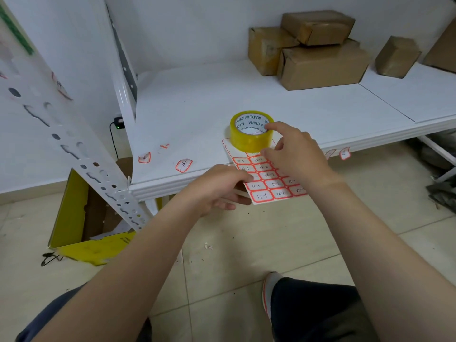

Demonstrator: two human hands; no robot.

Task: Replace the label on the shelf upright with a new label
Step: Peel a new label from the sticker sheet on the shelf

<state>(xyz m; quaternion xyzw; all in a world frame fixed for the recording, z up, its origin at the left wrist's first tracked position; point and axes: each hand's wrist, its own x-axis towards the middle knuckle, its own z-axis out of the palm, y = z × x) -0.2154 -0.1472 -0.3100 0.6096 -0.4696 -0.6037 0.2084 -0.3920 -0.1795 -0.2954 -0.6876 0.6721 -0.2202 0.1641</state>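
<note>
A sheet of red-bordered labels (267, 183) with handwritten numbers hangs over the front edge of the white shelf (197, 107). My left hand (217, 187) grips the sheet's left edge. My right hand (296, 151) rests on the sheet, its fingertips touching a yellow roll of tape (250, 132) that stands on the sheet's far end. The white perforated shelf upright (81, 154) runs down the left side, with a red-bordered label (60, 86) stuck high on it, blurred.
Loose peeled labels (183, 165) lie on the shelf near its front left. Several cardboard boxes (320, 62) stand at the back right. A yellow open carton (81, 223) sits on the tiled floor under the upright. My knees are at the bottom.
</note>
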